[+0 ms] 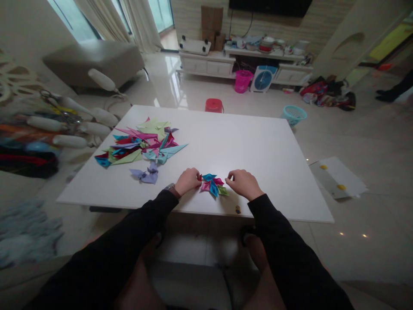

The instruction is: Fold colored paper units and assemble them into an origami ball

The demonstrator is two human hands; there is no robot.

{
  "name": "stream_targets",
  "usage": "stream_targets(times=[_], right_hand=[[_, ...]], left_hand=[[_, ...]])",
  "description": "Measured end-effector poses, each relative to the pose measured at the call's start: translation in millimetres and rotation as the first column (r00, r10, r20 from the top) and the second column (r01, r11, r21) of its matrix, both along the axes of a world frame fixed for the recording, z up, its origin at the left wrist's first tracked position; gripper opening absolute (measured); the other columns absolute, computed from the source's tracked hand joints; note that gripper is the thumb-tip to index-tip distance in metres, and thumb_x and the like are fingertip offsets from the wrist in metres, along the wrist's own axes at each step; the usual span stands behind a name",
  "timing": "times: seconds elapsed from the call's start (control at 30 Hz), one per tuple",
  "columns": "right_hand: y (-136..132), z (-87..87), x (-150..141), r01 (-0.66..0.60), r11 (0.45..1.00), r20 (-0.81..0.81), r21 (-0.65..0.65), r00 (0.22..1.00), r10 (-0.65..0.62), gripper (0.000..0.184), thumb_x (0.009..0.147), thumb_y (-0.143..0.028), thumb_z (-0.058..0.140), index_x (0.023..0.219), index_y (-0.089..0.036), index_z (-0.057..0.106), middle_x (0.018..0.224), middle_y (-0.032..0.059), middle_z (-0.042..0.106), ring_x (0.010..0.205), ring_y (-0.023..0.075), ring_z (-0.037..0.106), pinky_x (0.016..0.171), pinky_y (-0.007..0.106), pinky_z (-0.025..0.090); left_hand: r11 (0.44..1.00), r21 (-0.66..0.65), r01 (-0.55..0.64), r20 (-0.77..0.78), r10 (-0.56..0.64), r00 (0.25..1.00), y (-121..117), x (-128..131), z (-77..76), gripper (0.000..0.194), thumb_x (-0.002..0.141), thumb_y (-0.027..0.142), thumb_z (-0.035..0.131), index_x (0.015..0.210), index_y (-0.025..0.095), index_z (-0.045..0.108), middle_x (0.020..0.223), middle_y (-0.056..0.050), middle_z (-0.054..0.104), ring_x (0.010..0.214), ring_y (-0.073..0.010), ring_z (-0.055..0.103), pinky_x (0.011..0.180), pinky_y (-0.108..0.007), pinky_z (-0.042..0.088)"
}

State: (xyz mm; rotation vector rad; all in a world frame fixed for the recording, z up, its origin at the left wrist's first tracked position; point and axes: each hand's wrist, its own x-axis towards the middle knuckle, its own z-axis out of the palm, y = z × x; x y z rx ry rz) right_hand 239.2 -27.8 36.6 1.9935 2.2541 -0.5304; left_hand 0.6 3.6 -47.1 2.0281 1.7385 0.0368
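A small cluster of folded paper pieces (213, 188) in blue, pink, red and green lies near the table's front edge, points outward like a flower. At its left side my left hand (189, 181) is closed, with a dark red folded paper piece (199, 177) at its fingertips. My right hand (242, 183) is just right of the cluster, its fingers loosely curved and a small gap between thumb and forefinger. Left of my left hand lie purple folded papers (146, 174). Behind them is a heap of folded paper shapes (151, 140) in many colours.
Everything lies on a white table (248, 142). A small dark-gold item (238, 209) sits by its front edge. Beyond are a red stool (214, 105) and a turquoise basket (294, 113). White-padded equipment (84, 127) stands at the left, and a white board (337, 177) lies right.
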Motion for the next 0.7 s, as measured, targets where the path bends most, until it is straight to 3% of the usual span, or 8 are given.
stream_targets(times=[0.4, 0.7], right_hand=[[-0.5, -1.4, 1.1, -0.01, 1.0, -0.003, 0.012, 1.0, 0.01, 0.032, 0.095, -0.046, 0.052, 0.1, -0.026, 0.077, 0.103, 0.0086, 0.075, 0.093, 0.0242, 0.067, 0.077, 0.033, 0.046], [-1.4, 1.3, -3.5, -0.014, 1.0, 0.018, 0.0, 1.0, 0.014, 0.032, 0.095, -0.045, 0.054, 0.102, -0.025, 0.078, 0.105, 0.0095, 0.076, 0.095, 0.0241, 0.068, 0.081, 0.033, 0.047]], left_hand=[[1.0, 0.01, 0.008, 0.06, -0.008, 0.998, -1.8, 0.7, 6.0, 0.02, 0.073, 0.026, 0.068, 0.085, 0.017, 0.081, 0.082, -0.011, 0.076, 0.08, -0.0231, 0.07, 0.073, -0.029, 0.051], [1.0, 0.009, -0.002, 0.058, 0.001, 0.998, -1.4, 0.7, 4.7, 0.021, 0.072, 0.017, 0.064, 0.083, 0.016, 0.081, 0.079, -0.011, 0.076, 0.077, -0.0213, 0.071, 0.069, -0.027, 0.049]])
